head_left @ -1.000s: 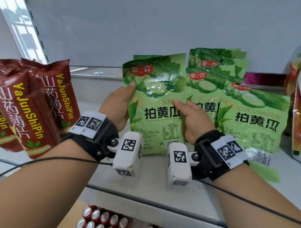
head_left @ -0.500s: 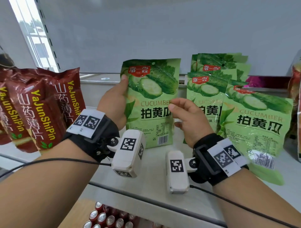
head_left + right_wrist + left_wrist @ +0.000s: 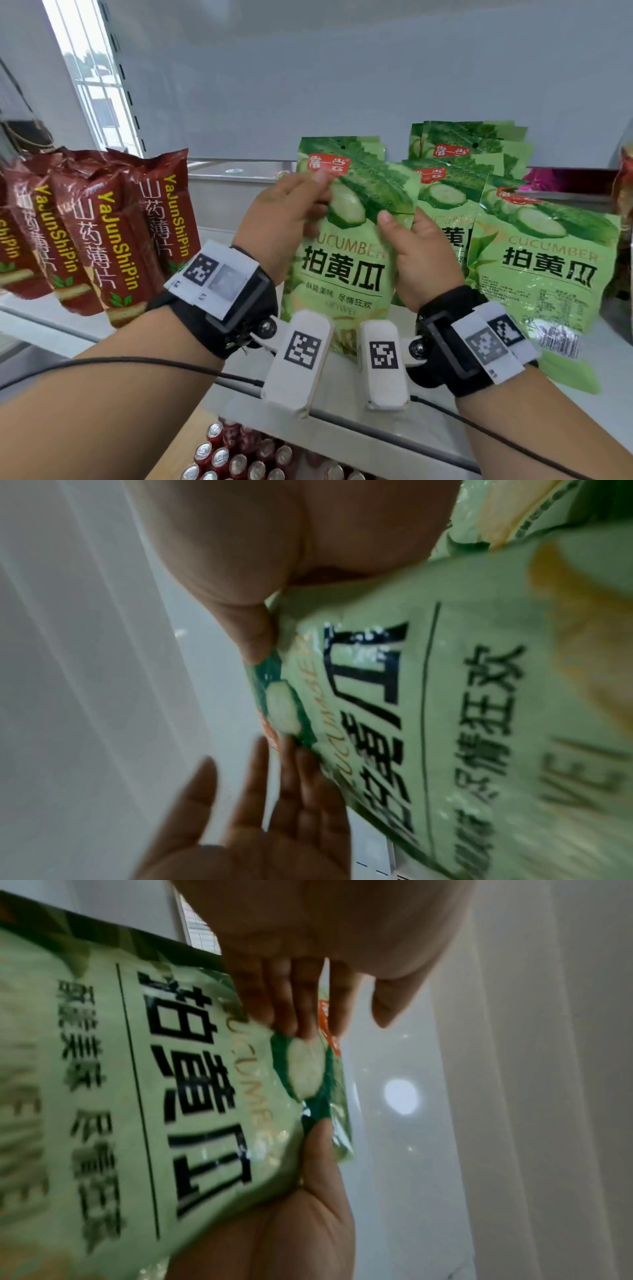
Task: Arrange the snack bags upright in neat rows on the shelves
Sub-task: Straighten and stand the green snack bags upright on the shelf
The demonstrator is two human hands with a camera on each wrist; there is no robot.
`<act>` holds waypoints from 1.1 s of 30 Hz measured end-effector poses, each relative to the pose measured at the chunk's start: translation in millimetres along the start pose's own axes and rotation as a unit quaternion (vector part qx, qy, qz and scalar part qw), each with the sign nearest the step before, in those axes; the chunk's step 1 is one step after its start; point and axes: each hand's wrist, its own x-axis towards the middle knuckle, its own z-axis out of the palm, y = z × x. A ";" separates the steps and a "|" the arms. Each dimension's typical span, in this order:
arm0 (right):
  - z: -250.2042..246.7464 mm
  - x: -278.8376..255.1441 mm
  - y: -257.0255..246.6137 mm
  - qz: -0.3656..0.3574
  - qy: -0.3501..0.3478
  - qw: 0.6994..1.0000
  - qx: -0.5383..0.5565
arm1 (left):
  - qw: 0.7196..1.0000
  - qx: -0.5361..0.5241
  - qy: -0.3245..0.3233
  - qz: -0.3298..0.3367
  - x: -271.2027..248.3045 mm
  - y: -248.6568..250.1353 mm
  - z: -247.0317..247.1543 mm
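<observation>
A green cucumber snack bag [image 3: 346, 274] is held upright over the white shelf [image 3: 376, 442], its printed front toward me. My right hand [image 3: 411, 253] pinches its right edge, thumb on the front and fingers behind. In the right wrist view that thumb [image 3: 253, 637] presses the bag [image 3: 445, 696]. My left hand [image 3: 294, 205] lies with straight fingers [image 3: 294, 1001] against the bag's [image 3: 154, 1096] left edge, its thumb apart. The wrist cameras hide the bag's bottom.
More green cucumber bags stand to the right, one leaning in front [image 3: 548, 260] and a stack behind [image 3: 469, 150]. Red-brown YaJunShiPin bags [image 3: 113, 240] lean in a row at the left. Drink cans [image 3: 233, 459] fill the shelf below. A reddish bag [image 3: 623, 205] is at the far right.
My right hand, off the bag half a second ago, now pinches its right edge. My left hand has loosened to flat fingers. The held bag now shows its slogan side instead of the barcode side.
</observation>
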 end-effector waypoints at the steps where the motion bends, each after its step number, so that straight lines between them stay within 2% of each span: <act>1: -1.4 0.6 0.1 0.010 0.000 1.000 0.012 | 0.999 0.014 0.033 0.003 2.0 -2.0 -2.9; 3: -1.3 1.1 1.0 0.021 -0.002 0.999 0.030 | 0.998 0.032 0.057 -0.023 6.0 -8.0 -9.9; 6: -0.5 2.0 2.8 0.026 -0.007 0.998 0.048 | 0.997 0.010 0.037 -0.072 4.8 -10.1 -15.0; 10: -1.9 1.5 4.7 -0.005 -0.031 0.997 0.069 | 0.993 -0.053 0.085 -0.067 1.7 -11.7 -19.1; 15: 1.4 0.6 6.5 -0.043 0.062 0.996 -0.037 | 0.988 -0.055 0.129 -0.065 -1.2 -15.1 -17.8; 19: 2.0 -0.4 7.7 -0.100 0.118 0.986 -0.059 | 0.985 -0.069 0.139 -0.074 -2.1 -17.2 -15.1; 22: 0.0 -0.1 7.2 -0.130 0.131 0.978 -0.102 | 0.984 -0.073 0.139 -0.082 -3.3 -17.6 -14.3; 27: -5.2 0.2 4.1 -0.108 0.121 0.978 -0.129 | 0.984 -0.086 0.128 -0.088 -3.5 -18.3 -12.0; 33: -31.9 -16.9 -21.7 -0.088 0.127 0.975 -0.157 | 0.988 -0.102 0.077 -0.091 -0.8 -16.8 11.0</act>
